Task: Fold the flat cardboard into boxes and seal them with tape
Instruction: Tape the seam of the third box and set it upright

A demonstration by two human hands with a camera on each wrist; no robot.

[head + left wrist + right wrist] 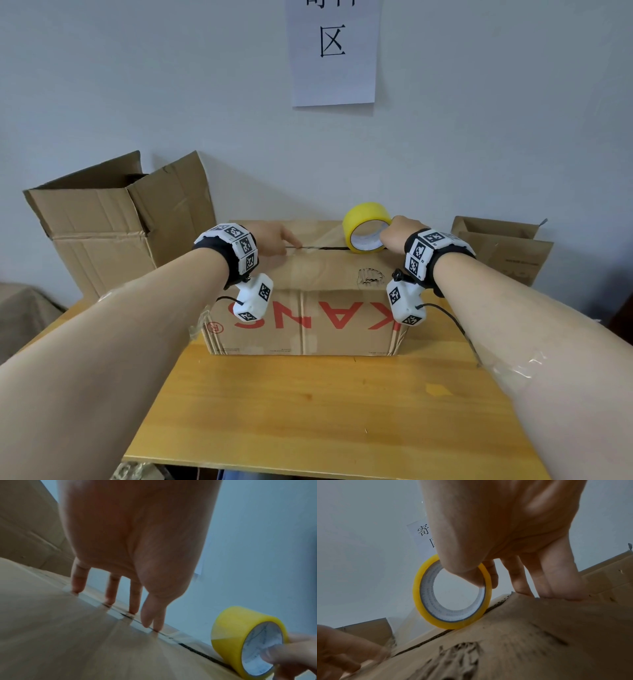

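Paper sign (334, 51) on wall, wooden table (325, 411) below.

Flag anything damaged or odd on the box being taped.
The box has a torn, scuffed patch on its top, near the front edge by the right hand. The top seam gapes dark ahead of the tape roll. Old clear tape clings to its left corner.

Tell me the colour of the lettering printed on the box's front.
Red, on the box front; clearest in the head view.
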